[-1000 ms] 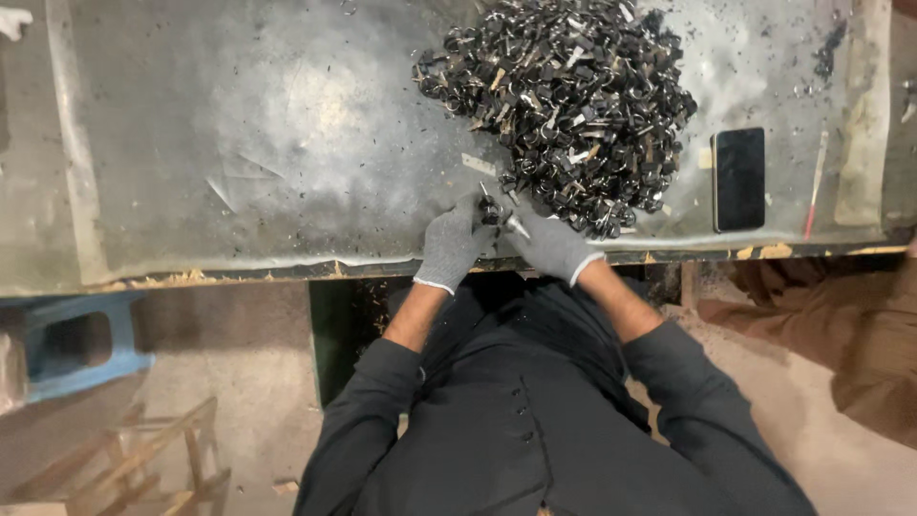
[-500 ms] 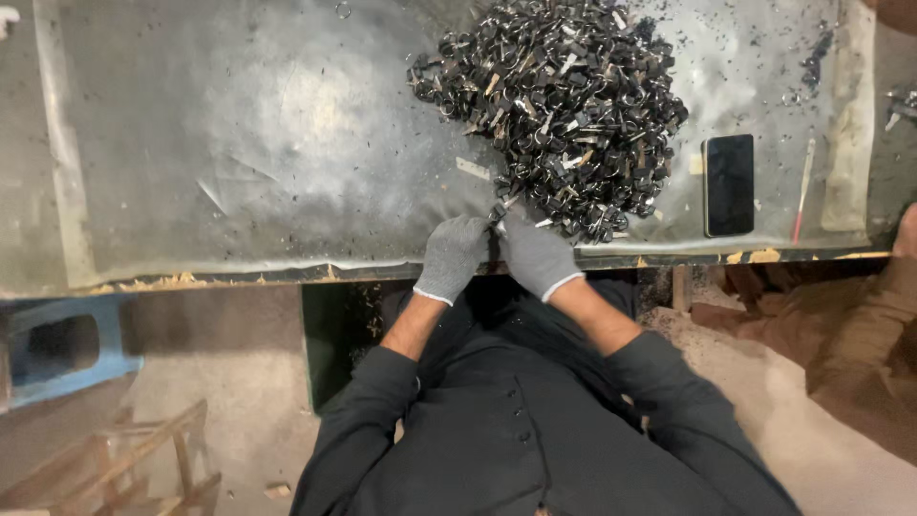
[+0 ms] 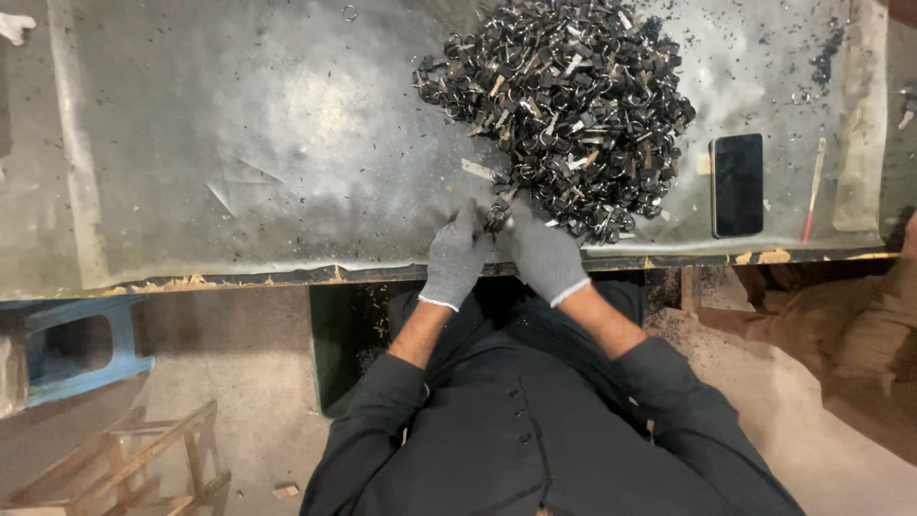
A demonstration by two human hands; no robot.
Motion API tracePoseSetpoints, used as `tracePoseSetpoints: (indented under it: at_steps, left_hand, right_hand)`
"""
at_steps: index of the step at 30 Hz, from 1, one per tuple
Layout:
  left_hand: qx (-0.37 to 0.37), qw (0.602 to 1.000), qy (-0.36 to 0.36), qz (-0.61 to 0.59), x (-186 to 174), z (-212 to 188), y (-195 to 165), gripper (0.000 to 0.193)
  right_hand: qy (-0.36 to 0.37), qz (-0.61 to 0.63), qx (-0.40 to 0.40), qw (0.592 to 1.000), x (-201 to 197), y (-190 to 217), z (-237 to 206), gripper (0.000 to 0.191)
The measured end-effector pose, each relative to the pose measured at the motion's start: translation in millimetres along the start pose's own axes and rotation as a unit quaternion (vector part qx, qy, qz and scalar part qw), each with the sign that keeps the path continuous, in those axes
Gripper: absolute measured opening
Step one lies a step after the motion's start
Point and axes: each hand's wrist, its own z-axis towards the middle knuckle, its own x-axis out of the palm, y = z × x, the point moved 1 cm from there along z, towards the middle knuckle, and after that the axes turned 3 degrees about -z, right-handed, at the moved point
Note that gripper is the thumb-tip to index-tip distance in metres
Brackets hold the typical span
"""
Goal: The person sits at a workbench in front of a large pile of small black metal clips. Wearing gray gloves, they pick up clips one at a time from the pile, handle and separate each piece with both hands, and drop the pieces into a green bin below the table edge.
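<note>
left hand (image 3: 457, 256): grey glove, at near edge of surface (image 3: 239, 143), fingers pointing up toward the small part (image 3: 496, 216); grip pinches it from the left.
right hand (image 3: 544, 256): grey glove, just beside left hand; grip pressed on the same small part from the right.
small part: dark metal bit w/ ring, held betw. both hands, touching near rim of pile; exact shape too small to tell.
pile (image 3: 564, 110): big heap of dark metal pieces, far-right half of surface; looks barely dented, so most of the work is prob. left.
done pieces: no sorted batch visible on surface; can't tell where finished ones go.
phone (image 3: 737, 183): flat, dark, right of pile, near right edge.
stool (image 3: 76, 344): blue, on floor below left edge.
</note>
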Motion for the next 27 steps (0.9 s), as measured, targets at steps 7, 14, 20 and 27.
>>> tracePoseSetpoints:
  at_steps: [7,14,20,27]
  left_hand:
    - [0.029,0.999,0.033,-0.009,-5.2,-0.4,-1.5,0.04]
    - [-0.015,0.999,-0.006,0.048,-2.9,-7.5,-9.3,0.031]
    - [0.012,0.996,-0.05,0.075,2.6,-13.7,-6.5,0.013]
    - [0.019,0.998,-0.007,0.057,3.3,-11.8,-4.0,0.005]
  right_hand:
    - [-0.08,-0.083,-0.051,0.992,25.6,2.6,2.7,0.03]
    - [0.032,0.107,-0.008,0.994,11.2,-18.1,11.6,0.044]
    - [0.014,0.006,-0.024,1.0,0.9,-8.9,-14.7,0.027]
    - [-0.046,-0.033,-0.054,0.997,17.9,-4.3,-5.8,0.026]
